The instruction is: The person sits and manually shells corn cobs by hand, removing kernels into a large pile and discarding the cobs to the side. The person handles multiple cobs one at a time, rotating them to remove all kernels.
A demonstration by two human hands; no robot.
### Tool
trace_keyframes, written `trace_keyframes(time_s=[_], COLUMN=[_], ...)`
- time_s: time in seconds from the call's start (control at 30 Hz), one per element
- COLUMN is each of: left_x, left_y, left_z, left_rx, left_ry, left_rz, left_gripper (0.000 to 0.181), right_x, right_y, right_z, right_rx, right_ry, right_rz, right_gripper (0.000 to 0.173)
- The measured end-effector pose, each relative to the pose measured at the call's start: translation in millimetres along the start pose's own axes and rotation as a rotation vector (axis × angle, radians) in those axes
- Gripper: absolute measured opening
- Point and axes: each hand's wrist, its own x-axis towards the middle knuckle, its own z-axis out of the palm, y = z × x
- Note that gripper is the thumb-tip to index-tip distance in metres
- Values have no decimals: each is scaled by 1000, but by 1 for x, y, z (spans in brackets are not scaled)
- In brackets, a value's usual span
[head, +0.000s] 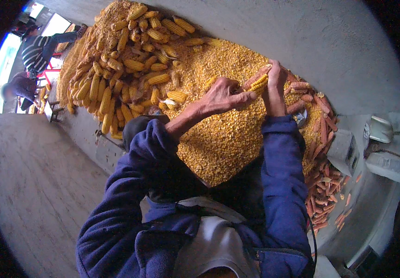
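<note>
A partly shelled ear of corn [257, 82] is held at a slant over a heap of loose yellow kernels [221, 146]. Bare reddish cob shows along its left side, while rows of kernels stay on the right side. My right hand [275, 78] grips its upper end and right side. At the lower end, my left hand [221, 94] has the ear between the thumb and curled fingers. Part of the ear is hidden by both hands.
Unshelled ears [134, 65] are piled at the upper left. Stripped cobs [321, 198] lie heaped at the right, near a grey container [342, 152] and a dustpan [380, 129]. A concrete wall [311, 38] borders the heap. Two people [36, 52] are at the far left.
</note>
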Motion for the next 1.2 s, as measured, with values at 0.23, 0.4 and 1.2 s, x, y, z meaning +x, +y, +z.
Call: trace_keyframes(time_s=[0.23, 0.4, 1.2], left_x=[-1, -2, -6], left_y=[-5, -6, -6], left_z=[11, 6, -8], left_rx=[-169, -138, 132], left_ry=[124, 171, -50], left_rz=[10, -99, 62], left_gripper=[46, 61, 58], right_x=[6, 2, -48], right_y=[26, 14, -18], right_z=[-1, -10, -38], right_rx=[89, 129, 174], right_ry=[-110, -272, -472], right_rz=[-178, 6, -318], right_gripper=[44, 24, 33])
